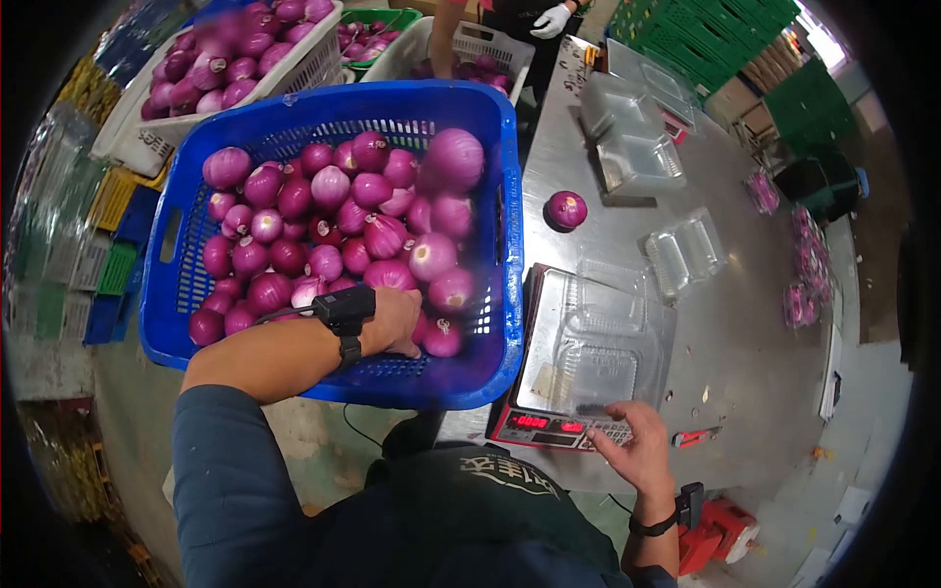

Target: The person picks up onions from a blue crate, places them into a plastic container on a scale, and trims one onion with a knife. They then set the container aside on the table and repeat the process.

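My left hand [395,321] reaches down into a blue plastic basket [328,98] of peeled red onions [330,186]. Its back faces up and its fingers point down among the onions near the basket's front side; I cannot tell whether they grip one. A digital scale [549,423] with a lit red display stands to the right of the basket. On its metal pan lies a clear plastic clamshell box [600,367], lid raised toward the back. My right hand [637,446] hovers at the scale's keypad, thumb and fingers apart, holding nothing.
One red onion [567,210] sits on the steel table [750,392]. Beyond it are another clamshell box [683,253] and stacked boxes [632,137]. A red cutter [696,436] lies right of the scale. White crates [314,69] of onions and another person's gloved hand [551,21] are behind.
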Available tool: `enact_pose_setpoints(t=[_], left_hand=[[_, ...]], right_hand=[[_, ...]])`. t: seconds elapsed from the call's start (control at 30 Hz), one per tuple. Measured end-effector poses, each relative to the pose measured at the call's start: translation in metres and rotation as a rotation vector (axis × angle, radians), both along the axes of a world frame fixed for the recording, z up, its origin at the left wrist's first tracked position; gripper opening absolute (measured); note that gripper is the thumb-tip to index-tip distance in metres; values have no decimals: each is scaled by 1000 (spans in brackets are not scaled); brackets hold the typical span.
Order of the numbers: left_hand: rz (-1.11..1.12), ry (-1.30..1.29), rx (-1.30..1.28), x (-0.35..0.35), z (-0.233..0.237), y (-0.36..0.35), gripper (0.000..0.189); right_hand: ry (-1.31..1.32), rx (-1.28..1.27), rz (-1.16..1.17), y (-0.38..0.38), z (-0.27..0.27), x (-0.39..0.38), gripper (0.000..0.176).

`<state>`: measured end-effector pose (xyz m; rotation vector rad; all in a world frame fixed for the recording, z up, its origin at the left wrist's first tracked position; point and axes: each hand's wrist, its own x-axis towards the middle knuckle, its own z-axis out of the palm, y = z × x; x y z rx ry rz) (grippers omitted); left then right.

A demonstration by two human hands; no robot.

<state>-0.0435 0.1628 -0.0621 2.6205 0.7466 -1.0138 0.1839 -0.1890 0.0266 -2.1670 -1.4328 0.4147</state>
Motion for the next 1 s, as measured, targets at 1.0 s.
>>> enact_pose_setpoints(t=[1.0], left_hand=[[65, -754, -104, -16, 79, 83, 55]], right_hand=[[993, 598, -468, 36, 2, -22, 74]])
